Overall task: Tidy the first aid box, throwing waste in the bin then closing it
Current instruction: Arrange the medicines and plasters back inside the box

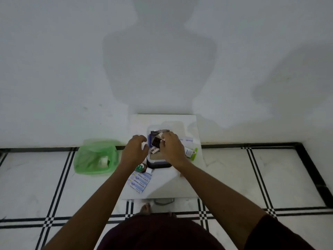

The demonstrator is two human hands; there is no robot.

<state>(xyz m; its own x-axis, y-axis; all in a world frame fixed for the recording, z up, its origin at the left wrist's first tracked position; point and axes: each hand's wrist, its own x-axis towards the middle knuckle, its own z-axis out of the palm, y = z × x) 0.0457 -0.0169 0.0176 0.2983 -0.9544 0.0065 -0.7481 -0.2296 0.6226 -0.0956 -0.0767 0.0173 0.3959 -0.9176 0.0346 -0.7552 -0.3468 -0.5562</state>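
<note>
white wall behind, white marble floor (270, 177) with black grid lines. small white table (180, 184) pushed against the wall, person standing at its near edge, bare toes visible below.

first aid box (158, 162) sits mid-table: clear walls, dark base, lid off or open (can't tell which), packets standing up inside.

right hand (172, 150) is over the box's right side, fingers curled and pinched at the top of a dark packet (156, 141) in the box. grip looks closed on it, but contact is partly hidden by the knuckles.

left hand (134, 150) hangs just left of the box, fingers half curled, loosely open, nothing in it.

loose items on the table: blue-and-white plaster strips (139, 182) near the front left corner, a small dark bottle with a green label (141, 167) touching the box's left base corner area, a small tube with a green cap (191, 152) just right of the box under the right wrist, a pale blue-printed packet (188, 140) further back right.

green-lined bin (96, 156) on the floor left of the table, well apart from the box, some white waste in the bottom.
</note>
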